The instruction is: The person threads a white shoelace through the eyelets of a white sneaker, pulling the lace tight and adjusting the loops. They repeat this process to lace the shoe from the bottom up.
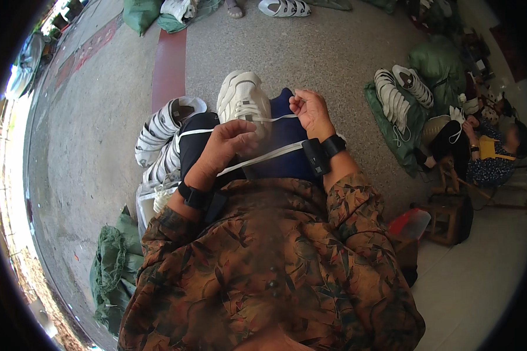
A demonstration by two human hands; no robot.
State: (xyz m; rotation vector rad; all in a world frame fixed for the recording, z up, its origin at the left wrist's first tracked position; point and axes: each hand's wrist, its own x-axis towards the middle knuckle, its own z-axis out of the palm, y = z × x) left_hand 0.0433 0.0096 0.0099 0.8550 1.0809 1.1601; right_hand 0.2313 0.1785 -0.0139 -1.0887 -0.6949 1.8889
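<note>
The right hand pinches a white lace pulled taut from the white shoe on the lap. The left hand closes on the shoe's near end, the lace passing beneath it. More shoes lie piled just left.

White sneaker is showing smooth, slightly glossy synthetic upper; flat white lace is looking like matt woven cloth; floor is showing rough speckled concrete; green sacks are looking coarse-woven.
</note>
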